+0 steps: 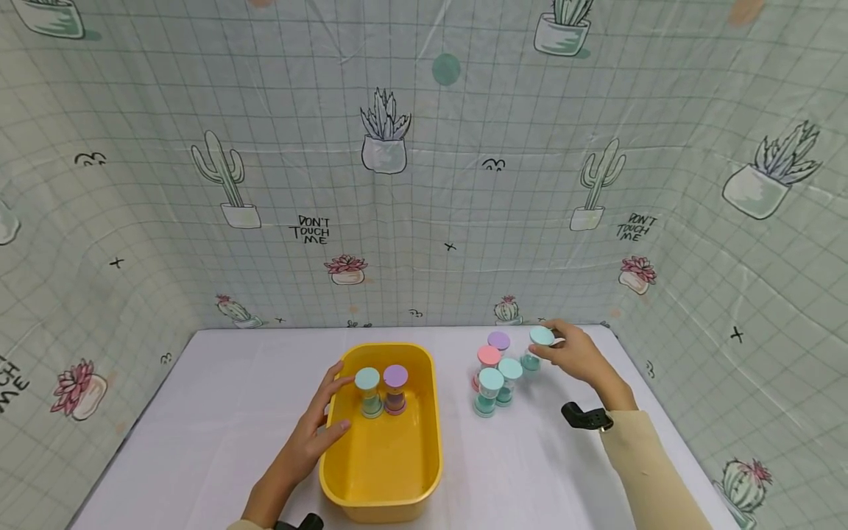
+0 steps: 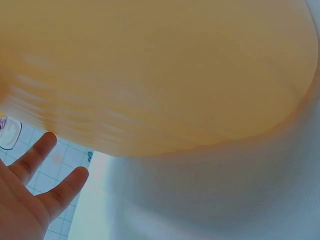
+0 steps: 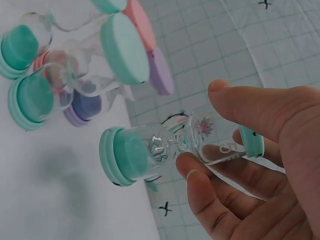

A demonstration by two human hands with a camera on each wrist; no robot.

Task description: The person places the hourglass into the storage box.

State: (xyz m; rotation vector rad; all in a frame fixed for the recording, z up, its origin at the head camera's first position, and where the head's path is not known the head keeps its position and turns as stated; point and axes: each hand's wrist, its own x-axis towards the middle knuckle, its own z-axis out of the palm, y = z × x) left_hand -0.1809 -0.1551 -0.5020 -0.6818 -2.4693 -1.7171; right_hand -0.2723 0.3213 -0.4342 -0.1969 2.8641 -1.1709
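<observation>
My right hand holds a teal-capped sand timer at the back right of the table. In the right wrist view its fingers curve behind the glass of the timer, and the thumb stands in front. Whether its base touches the table I cannot tell. Beside it is a group of sand timers: two teal ones, a pink one and a purple one. My left hand rests at the left rim of a yellow tub, fingers spread. Inside stand a teal sand timer and a purple one.
A white cloth covers the table. Grid-patterned curtains with printed cacti enclose it at the back and both sides. The tub stands near the middle, left of the group of timers.
</observation>
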